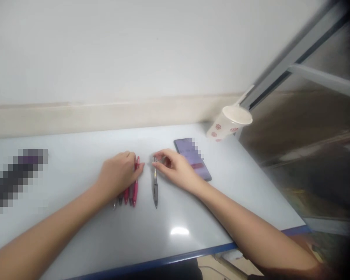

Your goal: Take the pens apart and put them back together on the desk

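My left hand (pixel 119 173) rests on the white table (pixel 76 163) with its fingers closed over a small bunch of pens (pixel 132 192), red and grey, lying side by side. A single grey pen (pixel 155 186) lies apart, just to the right of the bunch. My right hand (pixel 175 167) pinches the top end of that grey pen between thumb and fingers.
A dark phone (pixel 196 161) lies face up right behind my right hand. A paper cup (pixel 229 124) with red flower prints stands at the table's back right corner. A pixelated dark object (pixel 14 177) lies at the left. The table's blue front edge (pixel 163 262) is near.
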The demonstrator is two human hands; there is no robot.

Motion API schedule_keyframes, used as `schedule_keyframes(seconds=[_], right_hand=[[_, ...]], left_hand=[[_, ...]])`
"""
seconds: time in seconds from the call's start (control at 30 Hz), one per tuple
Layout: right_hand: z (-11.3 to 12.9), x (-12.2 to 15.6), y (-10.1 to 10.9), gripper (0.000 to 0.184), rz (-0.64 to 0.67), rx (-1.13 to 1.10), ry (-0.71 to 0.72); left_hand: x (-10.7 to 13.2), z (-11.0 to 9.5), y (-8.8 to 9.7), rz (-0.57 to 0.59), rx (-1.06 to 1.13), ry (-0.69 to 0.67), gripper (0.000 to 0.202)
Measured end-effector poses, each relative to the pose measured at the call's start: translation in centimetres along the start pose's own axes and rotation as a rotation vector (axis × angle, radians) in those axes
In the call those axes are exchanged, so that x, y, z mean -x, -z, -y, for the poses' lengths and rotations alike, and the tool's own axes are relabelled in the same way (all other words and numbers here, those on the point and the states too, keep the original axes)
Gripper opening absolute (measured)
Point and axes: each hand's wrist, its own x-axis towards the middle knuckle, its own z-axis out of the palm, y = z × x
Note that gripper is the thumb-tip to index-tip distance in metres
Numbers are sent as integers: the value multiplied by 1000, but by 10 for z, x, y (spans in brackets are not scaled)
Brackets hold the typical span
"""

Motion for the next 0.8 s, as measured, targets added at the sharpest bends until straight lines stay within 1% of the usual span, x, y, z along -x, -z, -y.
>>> schedule_keyframes(seconds=[0.07,0.13,0.27,0.33,0.37,0.43,0.47,0.5,0.57,0.6,0.67,0.7,0.8], right_hand=[[0,1,-1,21,-2,145,55],[0,2,-2,24,15,238,100],[1,8,-3,25,25,328,142],[5,12,-2,25,15,323,145],[7,14,-1,24,3,312,151],[14,18,0,19,-24,273,173],[18,21,1,19,-31,242,181],[22,23,1,25,-30,204,186],[28,27,0,35,-5,134,196],[30,29,-1,35,14,124,213],[31,31,-4,33,66,171,271],[30,32,-5,35,97,217,296],[25,29,-5,43,175,371,311]], left_hand=[[-1,2,-1,-6,17,-5,25],[-2,2,-1,-10,26,-7,25],[-2,5,-4,-43,78,-8,23],[-2,6,-2,-83,192,-17,24],[-3,7,0,-101,292,-23,25],[-3,9,8,-105,577,-15,26],[-3,11,13,-90,741,2,25],[-2,13,19,-63,899,35,22],[-1,19,29,2,1098,93,18],[0,23,33,14,1163,109,18],[2,33,34,68,1253,133,18],[4,38,33,104,1274,135,18],[9,47,25,165,1267,83,21]])
